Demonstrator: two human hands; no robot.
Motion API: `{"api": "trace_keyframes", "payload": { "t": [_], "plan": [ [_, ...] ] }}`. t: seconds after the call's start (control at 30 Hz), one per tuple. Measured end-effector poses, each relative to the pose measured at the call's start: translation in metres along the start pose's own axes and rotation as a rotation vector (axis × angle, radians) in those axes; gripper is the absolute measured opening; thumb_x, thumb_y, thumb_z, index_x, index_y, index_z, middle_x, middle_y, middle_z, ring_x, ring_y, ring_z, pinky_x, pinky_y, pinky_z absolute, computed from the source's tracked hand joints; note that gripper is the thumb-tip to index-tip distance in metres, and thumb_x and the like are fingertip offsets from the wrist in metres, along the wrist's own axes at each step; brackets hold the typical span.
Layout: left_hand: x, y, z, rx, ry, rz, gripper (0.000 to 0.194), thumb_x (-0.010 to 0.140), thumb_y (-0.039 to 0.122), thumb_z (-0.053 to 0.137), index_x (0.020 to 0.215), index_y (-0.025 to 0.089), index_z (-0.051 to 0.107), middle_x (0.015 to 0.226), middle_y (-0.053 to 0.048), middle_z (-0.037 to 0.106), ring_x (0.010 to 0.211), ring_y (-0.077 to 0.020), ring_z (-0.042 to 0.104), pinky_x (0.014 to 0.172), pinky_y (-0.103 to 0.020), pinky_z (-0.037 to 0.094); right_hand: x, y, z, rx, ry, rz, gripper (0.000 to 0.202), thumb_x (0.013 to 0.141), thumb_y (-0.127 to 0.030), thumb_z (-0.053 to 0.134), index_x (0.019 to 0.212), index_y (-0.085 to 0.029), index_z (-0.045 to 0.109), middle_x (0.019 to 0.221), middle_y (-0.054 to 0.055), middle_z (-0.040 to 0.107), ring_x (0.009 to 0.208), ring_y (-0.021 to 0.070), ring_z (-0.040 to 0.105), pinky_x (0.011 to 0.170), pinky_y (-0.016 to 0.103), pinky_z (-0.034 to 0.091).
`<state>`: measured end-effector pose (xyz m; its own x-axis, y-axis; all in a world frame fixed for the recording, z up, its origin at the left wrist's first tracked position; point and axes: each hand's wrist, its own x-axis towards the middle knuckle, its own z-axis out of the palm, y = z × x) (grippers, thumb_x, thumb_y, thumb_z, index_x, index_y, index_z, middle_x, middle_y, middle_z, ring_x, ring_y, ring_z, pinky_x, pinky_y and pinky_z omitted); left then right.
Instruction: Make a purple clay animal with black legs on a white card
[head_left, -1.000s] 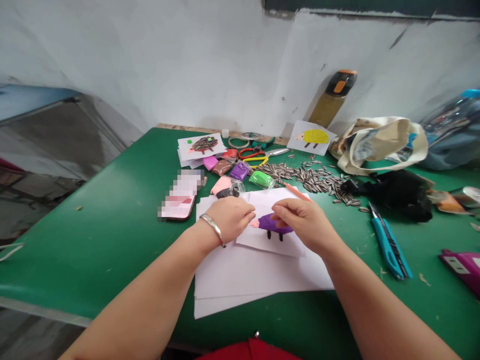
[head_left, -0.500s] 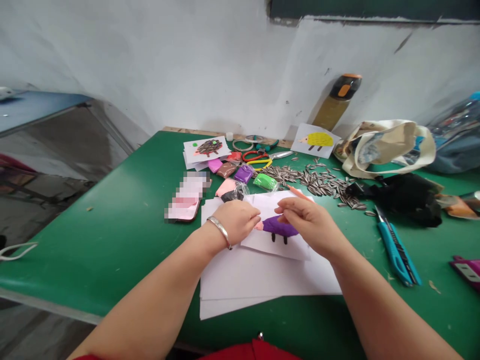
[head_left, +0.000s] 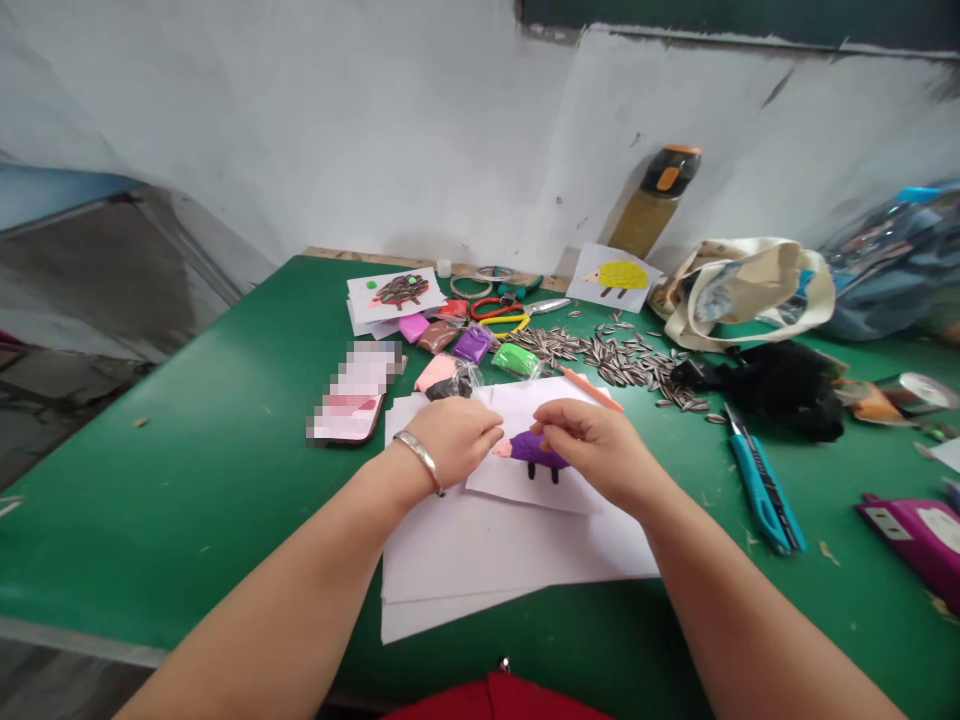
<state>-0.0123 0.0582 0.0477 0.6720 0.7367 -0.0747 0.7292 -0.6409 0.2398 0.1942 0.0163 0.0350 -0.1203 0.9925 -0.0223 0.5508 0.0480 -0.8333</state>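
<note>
A clay hedgehog (head_left: 538, 452) with a purple body, pink face and black legs lies on a small white sheet (head_left: 529, 492). My left hand (head_left: 459, 440) is closed just left of the pink face, fingertips pinched together; whatever they hold, if anything, is too small to name. My right hand (head_left: 589, 440) covers the right part of the purple body, its thumb and bent fingers pinched at the body's upper edge. What is between them is hidden. Larger white sheets (head_left: 480, 570) lie beneath. Behind the hands is a pile of striped sunflower seeds (head_left: 615, 358).
Packs of clay, purple (head_left: 472, 345) and green (head_left: 517, 359) among them, lie behind the paper. A phone (head_left: 352, 400) is on the left, a teal utility knife (head_left: 765, 485) on the right. Farther back are scissors (head_left: 502, 315), hedgehog cards (head_left: 611, 278), a bottle (head_left: 652, 205) and a cloth bag (head_left: 750, 295).
The head view has turned slightly right, so everything appears farther left. My right hand's fingertips have come down to the purple body. My left hand keeps its closed pose beside the pink face.
</note>
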Motion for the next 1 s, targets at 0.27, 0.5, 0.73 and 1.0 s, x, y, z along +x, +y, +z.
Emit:
{"api": "trace_keyframes", "payload": {
  "t": [0.27, 0.5, 0.73, 1.0],
  "plan": [
    [-0.0003, -0.0013, 0.0011, -0.017, 0.020, 0.000, 0.030, 0.094, 0.029, 0.041, 0.089, 0.019, 0.069, 0.090, -0.005, 0.072, 0.087, -0.0211, 0.064, 0.072, -0.031, 0.043, -0.0011, -0.0059, 0.0050, -0.075, -0.035, 0.005, 0.023, 0.086, -0.035, 0.053, 0.069, -0.021, 0.061, 0.063, -0.003, 0.059, 0.058, 0.0113, 0.054, 0.054, 0.024, 0.039],
    [-0.0004, -0.0019, 0.0010, -0.030, 0.016, 0.001, 0.030, 0.094, 0.028, 0.041, 0.093, 0.019, 0.070, 0.091, -0.006, 0.072, 0.090, -0.0216, 0.064, 0.073, -0.031, 0.043, -0.0016, -0.0043, 0.0055, -0.104, -0.018, -0.032, 0.010, 0.083, -0.027, 0.057, 0.076, -0.022, 0.062, 0.070, -0.002, 0.065, 0.062, 0.0126, 0.056, 0.056, 0.025, 0.041],
    [-0.0004, 0.0004, -0.0010, -0.013, 0.008, -0.002, 0.031, 0.094, 0.029, 0.040, 0.083, 0.019, 0.068, 0.084, -0.004, 0.070, 0.082, -0.0200, 0.063, 0.068, -0.030, 0.040, -0.0025, -0.0044, 0.0057, -0.099, -0.025, -0.017, 0.018, 0.086, -0.026, 0.051, 0.093, -0.023, 0.068, 0.085, 0.001, 0.070, 0.074, 0.0148, 0.063, 0.064, 0.025, 0.046],
    [0.0001, -0.0010, -0.0004, -0.025, 0.002, -0.005, 0.031, 0.095, 0.029, 0.041, 0.087, 0.019, 0.069, 0.087, -0.005, 0.070, 0.085, -0.0207, 0.063, 0.069, -0.030, 0.040, -0.0015, -0.0058, 0.0083, -0.164, -0.032, -0.114, 0.016, 0.085, -0.024, 0.054, 0.074, -0.022, 0.065, 0.071, -0.002, 0.064, 0.064, 0.0125, 0.056, 0.059, 0.024, 0.040]
  ]
}}
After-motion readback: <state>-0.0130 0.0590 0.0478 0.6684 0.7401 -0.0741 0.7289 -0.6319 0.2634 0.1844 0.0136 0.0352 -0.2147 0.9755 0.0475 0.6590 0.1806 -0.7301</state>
